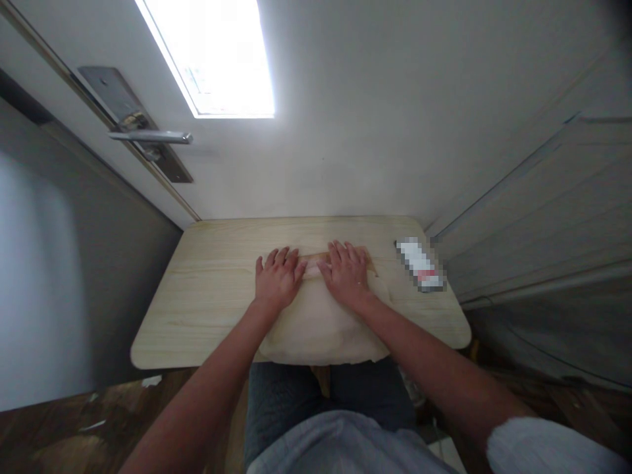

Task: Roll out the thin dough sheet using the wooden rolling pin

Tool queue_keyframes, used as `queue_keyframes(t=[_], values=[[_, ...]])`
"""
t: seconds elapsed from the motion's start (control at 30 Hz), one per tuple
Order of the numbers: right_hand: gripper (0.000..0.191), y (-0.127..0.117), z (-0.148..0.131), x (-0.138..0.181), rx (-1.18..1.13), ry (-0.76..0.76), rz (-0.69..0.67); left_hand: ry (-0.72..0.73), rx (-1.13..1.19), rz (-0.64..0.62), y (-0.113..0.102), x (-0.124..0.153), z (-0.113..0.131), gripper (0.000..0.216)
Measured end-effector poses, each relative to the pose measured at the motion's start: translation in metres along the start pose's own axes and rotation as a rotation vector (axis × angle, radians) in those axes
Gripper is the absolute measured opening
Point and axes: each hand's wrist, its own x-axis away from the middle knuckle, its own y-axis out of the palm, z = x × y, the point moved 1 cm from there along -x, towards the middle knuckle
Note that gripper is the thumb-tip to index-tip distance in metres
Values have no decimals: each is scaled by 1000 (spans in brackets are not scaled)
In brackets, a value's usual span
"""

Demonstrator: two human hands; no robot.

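Observation:
A pale beige sheet, cloth-like [326, 329], lies on the light wood-grain table [207, 289], its near edge at the table's front edge. Along its far side runs a tan, partly see-through strip [313, 266], mostly covered by my fingers. My left hand [279, 276] lies palm down at the strip's left part, fingers spread. On the right part of the strip rests my right hand [345, 270], also palm down with fingers stretched forward. Both thumbs point inward with a small gap between them. Whether a fold is under the fingertips is hidden.
A blurred-out white and red oblong item [419, 264] lies at the table's right. Behind the table stands a pale door [345, 164] with a metal lever handle [151, 137] and a bright window [227, 59]. A grey panel [557, 210] borders the right.

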Motion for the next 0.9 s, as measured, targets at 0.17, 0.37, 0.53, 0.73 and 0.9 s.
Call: queue_keyframes(t=[0.17,0.37,0.53,0.73,0.9], values=[[57,1,0,-10,-4,-2,-3,3,3,4,2,-9,-3,54],[51,3,0,-24,-3,4,-5,7,3,-3,3,-25,-9,54],[49,1,-2,-47,-2,1,-46,32,28,-48,7,-48,-19,51],[42,-7,11,-60,-131,-64,-125,147,127,-7,4,-47,-33,48],[33,-10,32,-32,-188,-322,-115,310,141,-6,-5,-20,-36,38]])
